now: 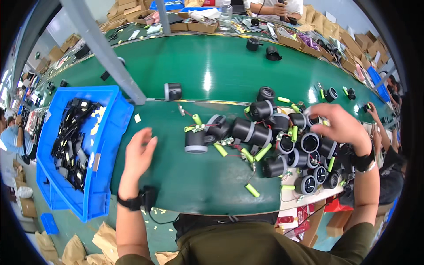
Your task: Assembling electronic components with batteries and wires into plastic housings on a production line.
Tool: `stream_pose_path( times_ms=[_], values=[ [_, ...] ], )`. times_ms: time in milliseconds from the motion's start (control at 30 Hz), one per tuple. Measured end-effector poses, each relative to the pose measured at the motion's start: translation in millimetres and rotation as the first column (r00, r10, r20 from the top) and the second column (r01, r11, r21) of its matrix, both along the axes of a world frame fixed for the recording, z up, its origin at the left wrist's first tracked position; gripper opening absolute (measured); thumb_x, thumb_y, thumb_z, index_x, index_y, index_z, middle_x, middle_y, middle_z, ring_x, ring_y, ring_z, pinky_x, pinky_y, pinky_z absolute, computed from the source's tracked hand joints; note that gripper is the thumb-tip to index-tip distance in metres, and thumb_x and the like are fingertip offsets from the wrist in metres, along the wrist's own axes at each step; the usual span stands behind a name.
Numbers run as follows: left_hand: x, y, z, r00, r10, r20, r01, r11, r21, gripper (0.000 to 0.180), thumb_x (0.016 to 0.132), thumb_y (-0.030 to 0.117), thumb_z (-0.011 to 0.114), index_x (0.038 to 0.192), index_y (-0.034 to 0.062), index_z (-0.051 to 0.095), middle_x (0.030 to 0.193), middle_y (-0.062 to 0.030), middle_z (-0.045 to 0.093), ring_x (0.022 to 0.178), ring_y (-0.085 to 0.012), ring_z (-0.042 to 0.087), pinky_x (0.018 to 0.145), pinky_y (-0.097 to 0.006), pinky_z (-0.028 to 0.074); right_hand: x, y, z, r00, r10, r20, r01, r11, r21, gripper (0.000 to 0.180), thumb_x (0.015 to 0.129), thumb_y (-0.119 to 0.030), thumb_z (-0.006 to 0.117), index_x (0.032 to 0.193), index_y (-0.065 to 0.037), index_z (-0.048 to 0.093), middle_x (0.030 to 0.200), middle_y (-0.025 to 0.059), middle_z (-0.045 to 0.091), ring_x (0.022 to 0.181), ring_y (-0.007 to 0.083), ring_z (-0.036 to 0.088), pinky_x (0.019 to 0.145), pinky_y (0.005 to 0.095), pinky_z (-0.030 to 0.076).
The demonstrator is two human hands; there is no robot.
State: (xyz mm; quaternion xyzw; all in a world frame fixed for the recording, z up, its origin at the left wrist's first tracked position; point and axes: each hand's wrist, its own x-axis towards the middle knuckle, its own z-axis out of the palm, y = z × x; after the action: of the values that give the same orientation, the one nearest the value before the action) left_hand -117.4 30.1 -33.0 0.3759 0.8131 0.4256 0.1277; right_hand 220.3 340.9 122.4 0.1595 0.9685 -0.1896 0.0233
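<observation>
The left hand (139,152) hovers empty with fingers loosely spread above the green surface (194,176), near its front edge and just beside the blue bin (104,145) of black parts (too tangled to tell apart). The right hand (340,126) reaches over the heap of black cylindrical housings (282,137) at the surface's right end, fingertips curled on something small and pale; what it is cannot be made out. Green cells (252,190) and thin wires lie scattered among the housings. One grey-rimmed housing (196,141) stands apart near the middle.
</observation>
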Motion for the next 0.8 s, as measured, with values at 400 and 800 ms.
stream_pose_path(
  times_ms=[400,800],
  values=[
    [-35,94,-20,0.641,-0.42,-0.642,0.186,0.897,-0.401,0.012,0.076,0.013,0.06,0.085,0.0065,0.064,0.138,-0.0124,0.036,0.132,-0.0331,0.027,0.103,-0.05,0.029,-172,-152,-119,0.883,0.381,-0.275,-0.269,0.89,0.369,0.047,0.072,-0.024,0.071,0.114,-0.012,0.053,0.121,0.0135,0.049,0.114,0.0324,0.047,0.094,0.0468,0.037],
    [65,58,-12,0.664,-0.597,-0.451,0.566,0.795,-0.218,0.018,0.07,0.005,0.065,0.088,0.0037,0.063,0.135,-0.0179,0.038,0.127,-0.0381,0.033,0.098,-0.042,0.039,-105,-144,-142,0.904,0.33,-0.273,-0.186,0.876,0.444,0.024,0.074,-0.015,0.057,0.098,-0.014,0.053,0.104,0.0107,0.053,0.097,0.0286,0.053,0.092,0.0397,0.039]
  ],
)
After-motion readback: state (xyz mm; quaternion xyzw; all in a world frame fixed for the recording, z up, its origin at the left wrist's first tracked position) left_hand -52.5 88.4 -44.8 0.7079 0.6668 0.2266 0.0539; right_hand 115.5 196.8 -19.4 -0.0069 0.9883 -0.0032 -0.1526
